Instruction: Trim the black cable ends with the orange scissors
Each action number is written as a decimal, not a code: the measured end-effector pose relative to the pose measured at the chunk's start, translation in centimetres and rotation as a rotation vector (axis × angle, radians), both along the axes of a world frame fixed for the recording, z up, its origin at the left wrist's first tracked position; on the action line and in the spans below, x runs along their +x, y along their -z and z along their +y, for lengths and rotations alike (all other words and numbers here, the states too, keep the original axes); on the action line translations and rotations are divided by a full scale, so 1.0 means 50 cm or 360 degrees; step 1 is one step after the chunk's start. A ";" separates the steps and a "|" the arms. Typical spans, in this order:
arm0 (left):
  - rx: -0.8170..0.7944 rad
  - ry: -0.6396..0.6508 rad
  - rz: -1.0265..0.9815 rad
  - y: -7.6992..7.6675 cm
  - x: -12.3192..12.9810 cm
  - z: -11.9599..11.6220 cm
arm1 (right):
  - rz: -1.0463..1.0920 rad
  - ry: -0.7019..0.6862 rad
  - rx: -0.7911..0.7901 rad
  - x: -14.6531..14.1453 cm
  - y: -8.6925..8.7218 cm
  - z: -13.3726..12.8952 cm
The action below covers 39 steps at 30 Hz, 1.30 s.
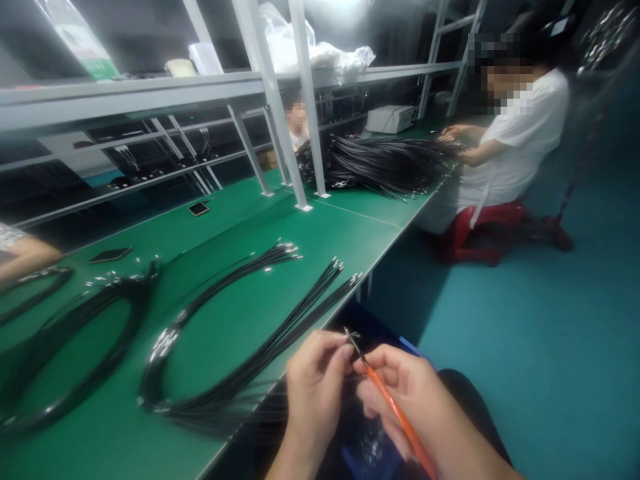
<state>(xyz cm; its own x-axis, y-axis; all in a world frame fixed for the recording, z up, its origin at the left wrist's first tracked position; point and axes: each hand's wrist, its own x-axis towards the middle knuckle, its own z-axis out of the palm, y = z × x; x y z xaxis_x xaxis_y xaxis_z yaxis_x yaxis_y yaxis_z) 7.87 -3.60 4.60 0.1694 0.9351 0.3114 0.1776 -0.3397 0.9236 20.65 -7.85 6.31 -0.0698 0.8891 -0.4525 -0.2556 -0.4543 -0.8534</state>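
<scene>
Pinching being done by left hand (315, 380), whatever is held being unclear. Orange-handled tool (395, 403) being gripped in right hand (400, 380), tip pointing toward eleven o'clock; left fingertips (344, 352) possibly being nicked if tool is slipping.

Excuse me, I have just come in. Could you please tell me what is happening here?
A person holds an orange-handled tool in the right hand, beyond the table edge. The left hand is at its tip, thumb and fingers drawn together; whatever is there is too small to identify. Beside them, a curved bundle of black cables lies on the green table. Farther along, a co-worker in white sits with both hands at a larger cable heap.
</scene>
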 end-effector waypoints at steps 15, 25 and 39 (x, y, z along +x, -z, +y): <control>0.0128 -0.0121 0.0139 0.011 0.001 0.004 | 0.0008 -0.0226 0.0080 0.032 -0.007 -0.010; 0.0242 -0.0109 0.0239 0.009 0.004 0.002 | -0.0139 -0.0179 -0.0031 0.020 -0.005 0.005; 0.0032 -0.0035 0.0146 0.000 0.005 0.004 | -0.0436 -0.0001 0.0238 0.031 -0.011 -0.013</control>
